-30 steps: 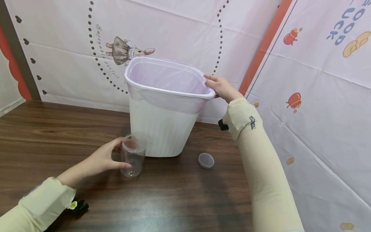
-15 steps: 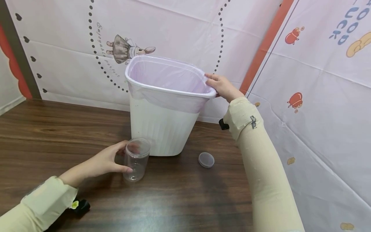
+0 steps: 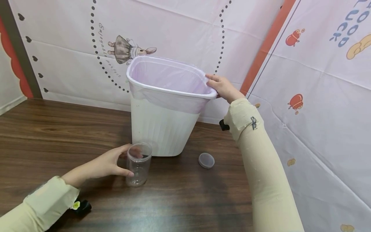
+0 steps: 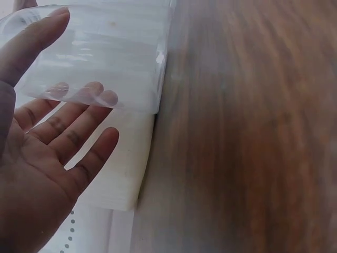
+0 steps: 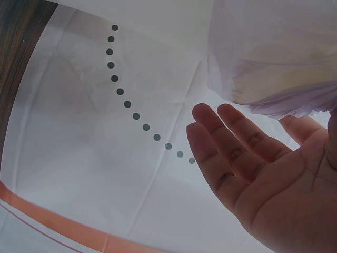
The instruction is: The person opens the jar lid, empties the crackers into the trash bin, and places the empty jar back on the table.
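Note:
My left hand (image 3: 105, 164) holds a clear plastic jar (image 3: 139, 172) between thumb and fingers, upright and with no lid on, in front of a trash bin. In the left wrist view, the fingertips lie against the side of the jar (image 4: 110, 50). Whether its base touches the table cannot be told. The white trash bin (image 3: 162, 129) has a thin lilac liner folded over its rim. At the bin's right corner my right hand (image 3: 224, 87) holds the rim. Below the liner (image 5: 274, 63), in the right wrist view, several fingers of that hand extend loosely.
A small round translucent lid (image 3: 206, 160) lies on the dark wood table (image 3: 179, 199), right of the bin. Printed cloth (image 3: 174, 25) hangs behind the bin, and another printed sheet (image 3: 324, 129) covers the right side.
The jar has come slightly nearer to me and a little to the right, with my left hand around it. My right hand has stayed at the bin's rim.

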{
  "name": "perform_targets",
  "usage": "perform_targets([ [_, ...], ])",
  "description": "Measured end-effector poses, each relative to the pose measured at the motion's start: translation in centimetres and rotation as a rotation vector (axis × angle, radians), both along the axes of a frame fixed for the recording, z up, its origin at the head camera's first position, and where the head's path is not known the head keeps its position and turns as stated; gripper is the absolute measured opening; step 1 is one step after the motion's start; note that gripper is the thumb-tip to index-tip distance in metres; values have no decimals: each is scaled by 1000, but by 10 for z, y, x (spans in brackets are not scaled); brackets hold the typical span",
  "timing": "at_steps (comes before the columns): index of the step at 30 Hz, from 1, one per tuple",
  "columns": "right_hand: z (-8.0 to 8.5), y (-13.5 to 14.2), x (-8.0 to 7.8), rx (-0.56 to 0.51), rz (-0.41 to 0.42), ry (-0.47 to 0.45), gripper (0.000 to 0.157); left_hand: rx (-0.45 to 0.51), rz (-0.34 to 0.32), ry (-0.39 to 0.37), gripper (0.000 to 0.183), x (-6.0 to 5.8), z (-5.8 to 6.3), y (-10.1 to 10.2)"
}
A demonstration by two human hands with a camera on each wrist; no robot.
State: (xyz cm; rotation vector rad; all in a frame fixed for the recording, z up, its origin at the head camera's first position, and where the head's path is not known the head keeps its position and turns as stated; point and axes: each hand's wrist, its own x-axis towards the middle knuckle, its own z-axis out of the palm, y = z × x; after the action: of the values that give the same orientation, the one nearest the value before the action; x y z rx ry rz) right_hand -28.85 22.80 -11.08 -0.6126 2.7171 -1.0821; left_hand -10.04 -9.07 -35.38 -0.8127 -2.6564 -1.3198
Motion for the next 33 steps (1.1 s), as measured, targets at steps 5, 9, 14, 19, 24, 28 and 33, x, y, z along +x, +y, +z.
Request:
perform_targets([
  [5,0,0,1,5,2,6,51,-7,-10,2,66,0,-1,1],
  [9,0,0,1,13,-5,8,51,-10,-10,5,68,0,-2,1],
  [14,0,0,2,3,1,11,51,-10,-11,-4,70,0,-3,2],
  [19,0,-1,2,10,-3,13,51,-3,-10,-9,71,0,-4,2],
  [24,1,-1,2,20,-9,17,51,6,-19,5,70,-1,-7,2],
  [28,1,-1,3,19,-7,20,51,3,-18,4,70,-1,-8,1],
  [33,0,-1,4,4,-1,13,51,-5,-24,2,72,0,-9,-2],
])
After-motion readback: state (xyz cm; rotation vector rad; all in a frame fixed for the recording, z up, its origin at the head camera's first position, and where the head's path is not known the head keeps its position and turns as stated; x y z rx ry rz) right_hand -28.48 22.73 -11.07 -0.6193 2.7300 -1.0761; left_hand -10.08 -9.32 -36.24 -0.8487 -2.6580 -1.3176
